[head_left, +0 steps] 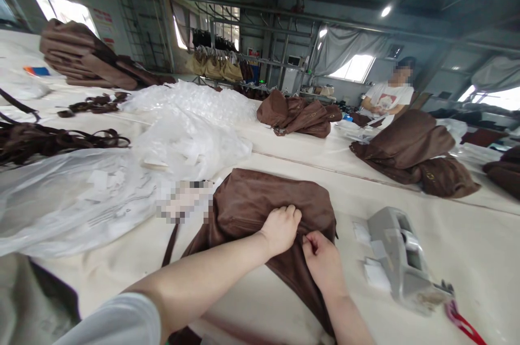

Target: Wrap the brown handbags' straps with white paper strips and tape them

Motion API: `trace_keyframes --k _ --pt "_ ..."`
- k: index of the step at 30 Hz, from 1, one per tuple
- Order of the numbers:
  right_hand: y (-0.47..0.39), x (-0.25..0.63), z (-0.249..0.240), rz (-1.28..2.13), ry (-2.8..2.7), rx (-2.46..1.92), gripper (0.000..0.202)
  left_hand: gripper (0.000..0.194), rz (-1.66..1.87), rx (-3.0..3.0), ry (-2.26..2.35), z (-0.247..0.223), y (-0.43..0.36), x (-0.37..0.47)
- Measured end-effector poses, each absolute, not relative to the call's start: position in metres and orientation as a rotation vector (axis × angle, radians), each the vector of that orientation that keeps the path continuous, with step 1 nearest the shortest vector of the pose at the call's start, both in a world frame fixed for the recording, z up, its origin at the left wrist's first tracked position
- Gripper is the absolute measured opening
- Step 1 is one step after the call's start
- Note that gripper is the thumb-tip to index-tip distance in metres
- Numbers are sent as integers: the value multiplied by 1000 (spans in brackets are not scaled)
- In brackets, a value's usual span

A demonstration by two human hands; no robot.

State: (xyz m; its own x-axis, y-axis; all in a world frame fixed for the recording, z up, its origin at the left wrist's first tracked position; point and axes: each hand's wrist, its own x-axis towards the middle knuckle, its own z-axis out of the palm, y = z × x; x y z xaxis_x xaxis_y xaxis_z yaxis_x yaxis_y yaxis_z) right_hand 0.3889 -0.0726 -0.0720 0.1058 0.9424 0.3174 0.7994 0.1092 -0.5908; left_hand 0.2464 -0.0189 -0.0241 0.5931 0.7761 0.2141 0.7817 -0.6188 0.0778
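A brown leather bag [264, 193] lies on the cream tabletop in front of me, its strap running down toward me. My left hand [283, 228] is closed, fingers curled against the middle of the bag and gripping its leather. Close beside it, my right hand [320, 258] makes a pinch at the bag's near edge. What sits between those fingertips is too small to make out. Both hands touch the bag, slightly apart from each other.
To the right stands a grey tape dispenser [402, 258], with red-handled scissors [465, 323] beside it. Clear plastic bags [81, 199] spread over the left. More brown bags [406, 144] lie across the table; brown straps [52, 139] are heaped at left. A person [388, 96] stands beyond.
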Motion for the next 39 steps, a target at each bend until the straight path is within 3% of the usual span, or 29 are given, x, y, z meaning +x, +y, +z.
trace_keyframes --k 6,11,17,22,27,39 --pt "-72 392 -78 147 -1763 -1653 16 39 -261 -3106 -1100 5 -7 221" --pt "-69 380 -69 -200 -1981 -1465 15 62 -576 -2873 -965 21 14 163" --pt "-61 361 -64 -546 -2422 -1308 16 61 -661 -2706 -976 -26 34 132" --pt "-60 357 -59 -812 -2612 -1281 26 60 -778 -2720 -926 -32 39 129" --pt "-51 354 -42 -843 -2774 -1272 15 59 -851 -2743 -890 -34 44 124" --pt "-44 391 -38 -741 -2935 -1077 28 62 -836 -2848 -924 -29 41 120"
